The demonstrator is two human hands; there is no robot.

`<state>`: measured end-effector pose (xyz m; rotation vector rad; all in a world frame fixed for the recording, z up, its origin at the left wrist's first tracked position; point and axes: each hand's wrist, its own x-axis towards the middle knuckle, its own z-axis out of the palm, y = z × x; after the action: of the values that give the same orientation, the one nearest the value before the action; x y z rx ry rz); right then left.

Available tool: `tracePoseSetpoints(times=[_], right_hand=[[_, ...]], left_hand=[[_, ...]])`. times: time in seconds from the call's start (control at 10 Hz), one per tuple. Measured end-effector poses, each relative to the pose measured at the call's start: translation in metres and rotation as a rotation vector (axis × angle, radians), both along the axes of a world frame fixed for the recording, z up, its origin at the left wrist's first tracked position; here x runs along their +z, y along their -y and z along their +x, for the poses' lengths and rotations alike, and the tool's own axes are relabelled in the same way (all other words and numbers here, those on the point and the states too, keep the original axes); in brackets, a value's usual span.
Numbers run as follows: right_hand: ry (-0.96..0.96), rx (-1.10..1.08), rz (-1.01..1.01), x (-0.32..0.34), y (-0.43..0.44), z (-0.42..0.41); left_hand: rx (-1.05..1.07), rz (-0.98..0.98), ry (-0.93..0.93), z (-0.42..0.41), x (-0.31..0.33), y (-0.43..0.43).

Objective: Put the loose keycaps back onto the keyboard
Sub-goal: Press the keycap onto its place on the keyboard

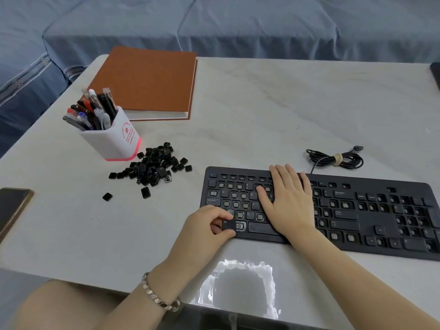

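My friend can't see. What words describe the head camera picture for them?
The left hand pinches a keycap at the bottom row of the keyboard while the right hand rests flat on it. Loose keycaps lie piled beside a pen cup.

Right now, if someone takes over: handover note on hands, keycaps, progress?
Left hand pinches the Alt keycap at the keyboard bottom row; cannot tell if it is seated.
Right hand lies flat on the keyboard's middle, holding nothing.
Keycap pile sits on the table left of the keyboard, by the pen holder.
Done: some keys on. Left: many sockets bare, whole pile to fit.
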<state>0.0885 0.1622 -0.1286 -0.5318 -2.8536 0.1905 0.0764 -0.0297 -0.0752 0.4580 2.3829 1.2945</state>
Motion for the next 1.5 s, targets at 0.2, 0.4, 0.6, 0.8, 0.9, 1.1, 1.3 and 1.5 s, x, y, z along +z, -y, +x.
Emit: tracePoseSetpoints(times=[0.2,0.4,0.6,0.8,0.9,1.1,1.3,1.5], right_hand=[[-0.009,0.001,0.005,0.0,0.0,0.0],[-0.003,0.004,-0.001,-0.001,0.0,0.0],[-0.011,0.004,-0.004,-0.001,0.0,0.0],[-0.014,0.004,-0.008,-0.001,0.0,0.0],[-0.01,0.004,-0.014,0.0,0.0,0.0],[-0.008,0.008,-0.016,0.001,0.0,0.001],[0.001,0.012,-0.021,0.002,-0.001,0.001],[0.041,0.078,-0.066,0.005,-0.009,0.004]], left_hand=[[-0.036,0.031,-0.113,-0.001,-0.013,-0.001],[-0.151,-0.102,-0.326,-0.003,-0.026,0.0],[-0.214,-0.128,-0.396,-0.009,-0.035,-0.005],[-0.179,-0.065,-0.343,-0.01,-0.037,-0.007],[-0.167,-0.051,-0.331,-0.01,-0.039,-0.006],[-0.163,-0.043,-0.356,-0.007,-0.043,-0.006],[-0.139,-0.079,-0.422,-0.003,-0.042,-0.012],[-0.114,-0.072,-0.411,-0.002,-0.041,-0.011]])
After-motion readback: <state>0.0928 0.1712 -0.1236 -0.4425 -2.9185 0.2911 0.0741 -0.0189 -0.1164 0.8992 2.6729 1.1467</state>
